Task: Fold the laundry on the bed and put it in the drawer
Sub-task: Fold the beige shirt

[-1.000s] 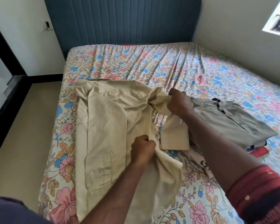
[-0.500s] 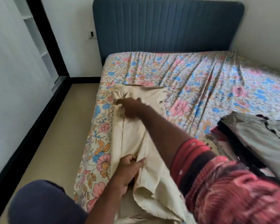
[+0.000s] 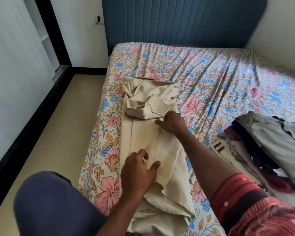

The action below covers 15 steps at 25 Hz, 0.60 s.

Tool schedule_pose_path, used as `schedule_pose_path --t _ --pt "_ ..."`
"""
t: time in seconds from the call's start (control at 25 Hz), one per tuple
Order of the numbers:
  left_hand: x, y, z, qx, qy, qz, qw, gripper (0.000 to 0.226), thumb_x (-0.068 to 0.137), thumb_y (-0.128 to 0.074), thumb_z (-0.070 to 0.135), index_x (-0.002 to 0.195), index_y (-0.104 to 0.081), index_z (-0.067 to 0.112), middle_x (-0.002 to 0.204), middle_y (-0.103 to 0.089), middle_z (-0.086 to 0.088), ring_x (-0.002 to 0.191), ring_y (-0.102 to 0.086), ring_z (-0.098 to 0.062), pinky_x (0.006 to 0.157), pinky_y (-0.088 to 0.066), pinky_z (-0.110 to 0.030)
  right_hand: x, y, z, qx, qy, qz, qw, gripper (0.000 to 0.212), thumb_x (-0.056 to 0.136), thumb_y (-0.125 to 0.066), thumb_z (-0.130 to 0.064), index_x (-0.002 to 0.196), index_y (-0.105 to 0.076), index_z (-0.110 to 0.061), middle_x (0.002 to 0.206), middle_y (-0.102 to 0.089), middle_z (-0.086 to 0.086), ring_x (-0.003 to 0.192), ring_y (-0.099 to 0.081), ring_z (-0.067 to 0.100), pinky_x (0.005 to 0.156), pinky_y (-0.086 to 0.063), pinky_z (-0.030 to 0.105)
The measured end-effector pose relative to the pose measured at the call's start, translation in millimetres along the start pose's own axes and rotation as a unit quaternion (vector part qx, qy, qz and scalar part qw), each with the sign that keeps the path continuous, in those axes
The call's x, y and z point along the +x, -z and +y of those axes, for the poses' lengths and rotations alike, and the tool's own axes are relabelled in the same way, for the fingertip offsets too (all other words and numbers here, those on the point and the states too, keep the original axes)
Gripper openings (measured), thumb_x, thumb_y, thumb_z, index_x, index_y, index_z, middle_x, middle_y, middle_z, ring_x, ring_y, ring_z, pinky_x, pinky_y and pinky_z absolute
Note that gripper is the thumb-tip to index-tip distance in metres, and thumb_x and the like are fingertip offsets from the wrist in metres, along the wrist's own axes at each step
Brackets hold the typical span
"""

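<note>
A cream shirt [image 3: 143, 133] lies lengthwise along the left side of the bed [image 3: 211, 79], on the flowered sheet [image 3: 203, 68]; its far end is bunched and crumpled, with one flap folded across the top, and its near end hangs in loose folds toward the person; the right hand [image 3: 172, 122] rests on the shirt near its middle, just below the crumpled part, fingers stretched forward and low against the cloth, though whether the fingertips pinch a fold I cannot tell; the left hand [image 3: 138, 171] lies on the nearer part of the shirt, thumb spread out to the side and fingers loosely bent onto the fabric; a pile of clothes [image 3: 262, 142] sits on the right side of the bed, apart from the shirt, topped by a grey garment; a dark blue headboard [image 3: 186, 23] stands at the far end.
</note>
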<state>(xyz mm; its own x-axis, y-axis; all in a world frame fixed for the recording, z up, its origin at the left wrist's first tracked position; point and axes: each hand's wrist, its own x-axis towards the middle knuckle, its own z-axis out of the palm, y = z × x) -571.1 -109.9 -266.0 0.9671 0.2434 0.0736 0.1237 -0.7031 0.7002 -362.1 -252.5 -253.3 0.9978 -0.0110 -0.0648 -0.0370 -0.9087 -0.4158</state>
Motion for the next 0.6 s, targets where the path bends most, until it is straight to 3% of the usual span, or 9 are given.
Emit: schedule_pose_path --t 0.12,0.24,0.36,0.48,0.6 --pt "-8 -4 4 0.084 0.032 -0.081 0.993 0.051 0.074 -0.066 0.074 0.088 -0.064 0.025 0.084 -0.067 0.009 0.084 -0.065 -0.015 0.068 -0.049 -0.03 -6 -6 -11 -0.049 -0.012 -0.031 0.998 0.079 0.073 -0.07 -0.076 0.118 -0.065 -0.011 0.12 -0.066 0.015 0.111 -0.063 0.039 0.09 -0.054 0.043" --pt "-10 -6 2 0.12 0.034 -0.063 0.99 0.035 0.083 -0.067 0.055 0.1 -0.066 0.025 0.1 -0.07 0.006 0.097 -0.068 -0.021 0.078 -0.053 -0.033 -6 -11 -28 -0.025 -0.051 -0.011 0.998 0.066 0.081 -0.075 -0.048 0.13 -0.057 -0.008 0.13 -0.059 0.017 0.121 -0.058 0.042 0.098 -0.052 0.048" --pt "-9 -7 3 0.149 -0.002 -0.075 0.986 0.022 0.091 -0.057 0.034 0.106 -0.067 0.021 0.105 -0.071 0.0 0.098 -0.069 -0.024 0.081 -0.053 -0.032 1 -15 -35 0.058 -0.095 0.002 0.994 0.05 0.083 -0.068 -0.021 0.129 -0.056 -0.004 0.133 -0.059 0.02 0.123 -0.057 0.042 0.1 -0.052 0.045" --pt "-2 -1 -2 0.109 0.001 -0.092 0.99 0.017 0.09 -0.056 0.033 0.097 -0.069 0.025 0.094 -0.074 0.004 0.089 -0.071 -0.02 0.078 -0.056 -0.032 9 -7 -36 0.068 -0.09 -0.01 0.994 0.05 0.084 -0.068 -0.021 0.128 -0.058 0.0 0.129 -0.061 0.023 0.118 -0.059 0.043 0.096 -0.054 0.041" --pt "12 13 -17 0.004 0.038 -0.107 0.994 0.013 0.088 -0.065 0.038 0.082 -0.07 0.028 0.077 -0.072 0.012 0.076 -0.069 -0.008 0.073 -0.056 -0.029 23 1 -41 0.099 -0.068 -0.016 0.993 0.036 0.078 -0.069 -0.015 0.109 -0.066 0.002 0.108 -0.069 0.022 0.101 -0.068 0.038 0.075 -0.054 0.035"
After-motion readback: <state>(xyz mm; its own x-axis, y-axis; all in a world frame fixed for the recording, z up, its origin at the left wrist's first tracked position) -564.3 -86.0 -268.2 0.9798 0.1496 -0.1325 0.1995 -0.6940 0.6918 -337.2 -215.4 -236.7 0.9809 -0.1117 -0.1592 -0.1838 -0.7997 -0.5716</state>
